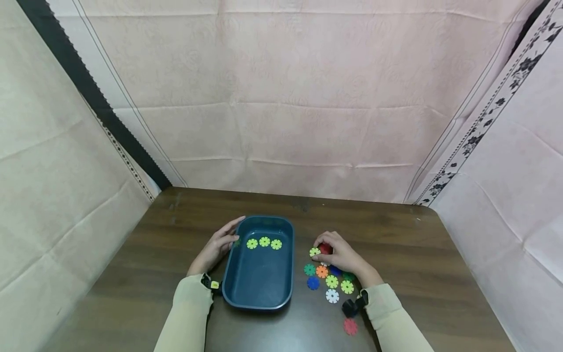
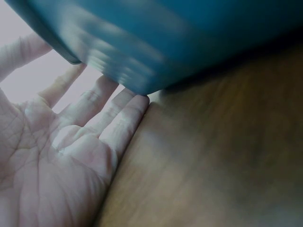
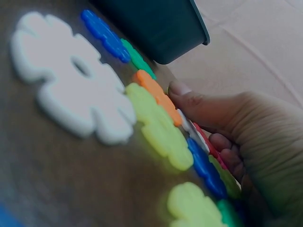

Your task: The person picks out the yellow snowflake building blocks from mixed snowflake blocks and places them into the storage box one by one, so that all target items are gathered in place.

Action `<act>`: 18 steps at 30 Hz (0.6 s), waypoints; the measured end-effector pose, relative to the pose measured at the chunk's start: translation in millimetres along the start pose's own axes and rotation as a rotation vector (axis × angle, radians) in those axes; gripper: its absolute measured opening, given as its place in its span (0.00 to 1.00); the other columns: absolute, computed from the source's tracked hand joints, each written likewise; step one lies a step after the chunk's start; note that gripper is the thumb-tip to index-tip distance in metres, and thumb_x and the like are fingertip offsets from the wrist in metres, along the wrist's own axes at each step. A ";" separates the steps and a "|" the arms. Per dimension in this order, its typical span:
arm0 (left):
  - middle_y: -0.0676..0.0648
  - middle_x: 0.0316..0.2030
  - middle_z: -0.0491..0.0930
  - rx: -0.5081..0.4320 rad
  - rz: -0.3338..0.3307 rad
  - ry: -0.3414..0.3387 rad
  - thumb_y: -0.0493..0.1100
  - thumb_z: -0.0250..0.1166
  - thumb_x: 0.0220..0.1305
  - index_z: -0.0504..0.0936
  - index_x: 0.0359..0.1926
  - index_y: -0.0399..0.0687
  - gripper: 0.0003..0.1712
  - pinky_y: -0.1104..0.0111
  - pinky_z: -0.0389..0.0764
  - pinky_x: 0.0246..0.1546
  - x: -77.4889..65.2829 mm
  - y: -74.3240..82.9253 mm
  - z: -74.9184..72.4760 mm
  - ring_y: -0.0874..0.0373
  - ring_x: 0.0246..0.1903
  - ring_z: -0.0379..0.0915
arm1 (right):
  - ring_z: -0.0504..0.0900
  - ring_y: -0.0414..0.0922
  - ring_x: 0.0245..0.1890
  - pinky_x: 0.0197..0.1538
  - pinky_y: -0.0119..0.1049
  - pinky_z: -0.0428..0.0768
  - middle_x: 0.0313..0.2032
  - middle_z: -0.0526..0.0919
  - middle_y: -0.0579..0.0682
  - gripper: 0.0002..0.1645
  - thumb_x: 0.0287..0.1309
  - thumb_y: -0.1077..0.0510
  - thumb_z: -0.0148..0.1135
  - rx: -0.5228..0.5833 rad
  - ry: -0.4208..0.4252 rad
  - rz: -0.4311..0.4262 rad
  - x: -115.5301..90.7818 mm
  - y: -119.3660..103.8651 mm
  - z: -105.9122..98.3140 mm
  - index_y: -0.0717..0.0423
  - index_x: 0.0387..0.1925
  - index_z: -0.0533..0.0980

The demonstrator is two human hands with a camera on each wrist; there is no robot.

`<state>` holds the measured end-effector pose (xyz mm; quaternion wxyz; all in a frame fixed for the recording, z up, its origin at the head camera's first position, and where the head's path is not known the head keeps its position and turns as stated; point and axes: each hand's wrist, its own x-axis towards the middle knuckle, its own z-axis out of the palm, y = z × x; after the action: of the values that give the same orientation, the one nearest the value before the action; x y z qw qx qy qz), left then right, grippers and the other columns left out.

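Right hand point(image 1: 340, 254) curled, pinching a yellow-green flower chip point(image 1: 314, 252). Just below the wrist, a bunch more chips point(image 1: 330, 281) waiting. Left hand point(image 1: 217, 247) flat against the blue tray point(image 1: 259, 293). Inside already: three yellow-green chips point(image 1: 264, 242). Lots left.
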<state>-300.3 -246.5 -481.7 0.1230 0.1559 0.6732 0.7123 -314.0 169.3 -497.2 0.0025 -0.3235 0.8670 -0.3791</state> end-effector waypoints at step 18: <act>0.41 0.72 0.64 0.001 -0.001 0.006 0.37 0.52 0.75 0.63 0.76 0.58 0.31 0.63 0.77 0.55 -0.3 -1.5 -0.1 0.39 0.65 0.66 | 0.72 0.45 0.42 0.46 0.42 0.75 0.41 0.76 0.42 0.11 0.64 0.49 0.69 0.069 0.027 0.093 -4.2 -2.4 -1.0 0.41 0.47 0.80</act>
<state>-300.1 -246.6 -483.2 0.1215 0.1535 0.6741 0.7123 -309.5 171.1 -495.9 0.0195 -0.2773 0.8676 -0.4124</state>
